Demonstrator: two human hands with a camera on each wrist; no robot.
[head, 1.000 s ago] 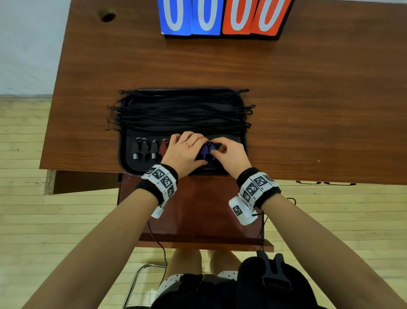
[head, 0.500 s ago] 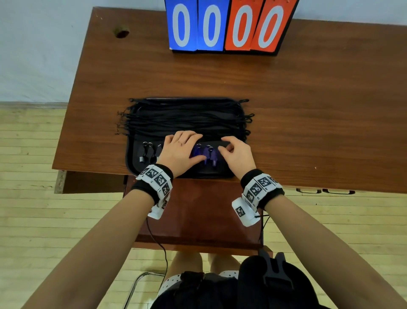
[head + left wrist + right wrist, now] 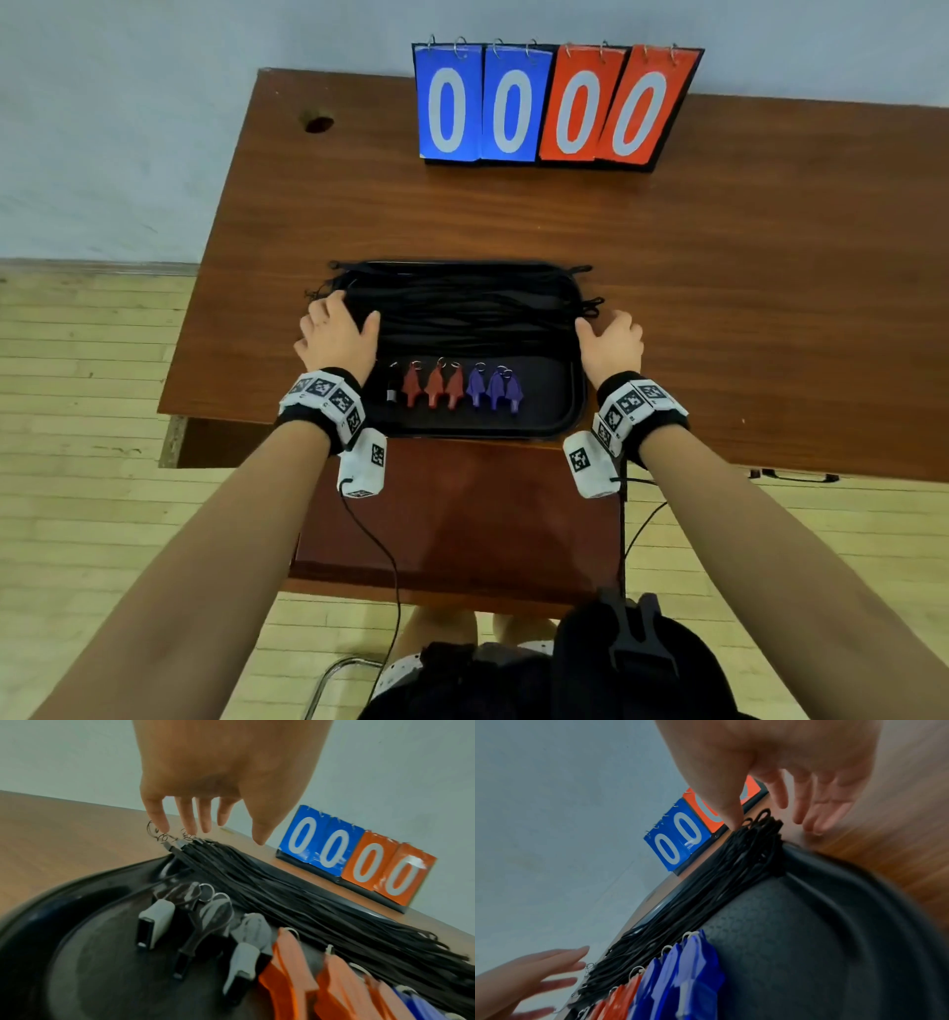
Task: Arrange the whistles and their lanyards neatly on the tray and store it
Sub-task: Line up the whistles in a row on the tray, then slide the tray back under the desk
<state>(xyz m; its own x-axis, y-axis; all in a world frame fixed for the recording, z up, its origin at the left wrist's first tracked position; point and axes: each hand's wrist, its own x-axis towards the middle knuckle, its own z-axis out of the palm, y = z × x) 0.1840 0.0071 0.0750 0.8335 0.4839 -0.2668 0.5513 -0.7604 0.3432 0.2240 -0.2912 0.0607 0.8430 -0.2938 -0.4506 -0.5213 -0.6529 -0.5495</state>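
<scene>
A black tray point(image 3: 576, 411) lies near the desk's front edge. Across its far half stretches a bundle of black lanyards point(image 3: 472, 308), whose ends overhang both sides. Along the near half stand red whistles point(image 3: 434, 388) and purple whistles point(image 3: 495, 391); black whistles point(image 3: 156, 920) are at the left, mostly hidden in the head view. My left hand point(image 3: 336, 329) is open, its straight fingers point(image 3: 156, 821) touching the ringed lanyard ends point(image 3: 167, 839). At the tray's right edge my right hand point(image 3: 611, 336) is open, and its thumb point(image 3: 729, 815) touches the looped lanyard ends point(image 3: 759, 833).
A flip scoreboard point(image 3: 557, 103) reading 0000 stands at the desk's back edge against the wall. A round cable hole point(image 3: 317, 123) sits at the back left. Bare wooden desk point(image 3: 744, 308) extends right of the tray. A lower wooden shelf point(image 3: 462, 514) juts out under the front edge.
Both hands left the whistle row in the tray's middle and moved apart and farther back, to the two ends of the lanyard bundle. The whistles now show uncovered.
</scene>
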